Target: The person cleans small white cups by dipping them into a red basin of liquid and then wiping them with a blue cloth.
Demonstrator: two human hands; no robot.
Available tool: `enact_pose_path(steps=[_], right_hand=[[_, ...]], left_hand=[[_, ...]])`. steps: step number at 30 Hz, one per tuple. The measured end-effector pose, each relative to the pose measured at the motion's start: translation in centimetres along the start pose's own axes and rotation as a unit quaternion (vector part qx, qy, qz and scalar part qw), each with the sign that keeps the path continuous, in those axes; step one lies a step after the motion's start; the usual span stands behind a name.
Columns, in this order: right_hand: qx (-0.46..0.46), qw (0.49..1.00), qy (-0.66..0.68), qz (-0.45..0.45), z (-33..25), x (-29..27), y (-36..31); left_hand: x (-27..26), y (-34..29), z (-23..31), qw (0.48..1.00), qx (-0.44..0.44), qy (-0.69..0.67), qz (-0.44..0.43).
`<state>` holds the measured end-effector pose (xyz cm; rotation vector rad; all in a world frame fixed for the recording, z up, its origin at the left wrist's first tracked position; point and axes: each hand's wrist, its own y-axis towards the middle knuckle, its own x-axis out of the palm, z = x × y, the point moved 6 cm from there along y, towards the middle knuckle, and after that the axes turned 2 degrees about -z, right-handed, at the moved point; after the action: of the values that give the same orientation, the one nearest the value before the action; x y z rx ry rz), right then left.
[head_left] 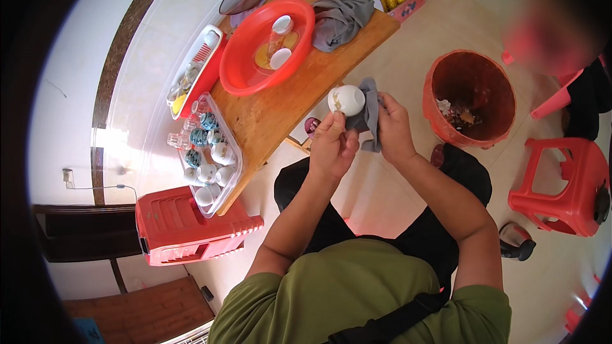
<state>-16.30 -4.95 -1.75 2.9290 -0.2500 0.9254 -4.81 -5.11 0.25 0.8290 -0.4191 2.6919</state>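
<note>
In front of me, past the table's near edge, a white cup [349,100] with a gold pattern is held bottom outward. My left hand [334,146] grips it by the lower side, thumb on its wall. A grey cloth [370,121] hangs against the cup's right side, and my right hand [394,129] is closed on that cloth. The cloth hides part of the right fingers. To the left, on the wooden table [274,109], a red basin [234,75] holds two white cups [280,58] in shallow water. A clear tray [237,172] of cups and small glasses stands beside it.
Another grey cloth [341,20] lies crumpled at the table's far end, beyond the basin. A red-and-white container [213,64] with utensils stands behind the basin. On the floor are a red bin [436,114] with scraps, a red stool [561,185] and a box of yellow rolls [408,9].
</note>
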Motion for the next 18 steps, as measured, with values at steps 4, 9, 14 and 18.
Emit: enact_pose_path(steps=[4, 9, 14, 18], right_hand=[[0.133, 0.927, 0.303, -0.179, 0.1, 1.7, -0.6], [0.176, 0.965, 0.193, 0.037, 1.0, -0.4, -0.8], [0.155, 0.951, 0.244, 0.114, 0.3, -1.2, 0.0], [0.143, 0.960, 0.202, 0.132, 0.9, -1.9, 0.4]], left_hand=[[0.9, -0.5, -0.5, 0.988, 0.035, 0.140, -0.051], [1.1, 0.1, -1.3, 0.911, 0.171, 0.361, -0.098], [3.4, -0.2, -0.9, 0.822, 0.283, 0.483, -0.105], [3.1, -0.2, -0.9, 0.776, 0.329, 0.528, -0.098]])
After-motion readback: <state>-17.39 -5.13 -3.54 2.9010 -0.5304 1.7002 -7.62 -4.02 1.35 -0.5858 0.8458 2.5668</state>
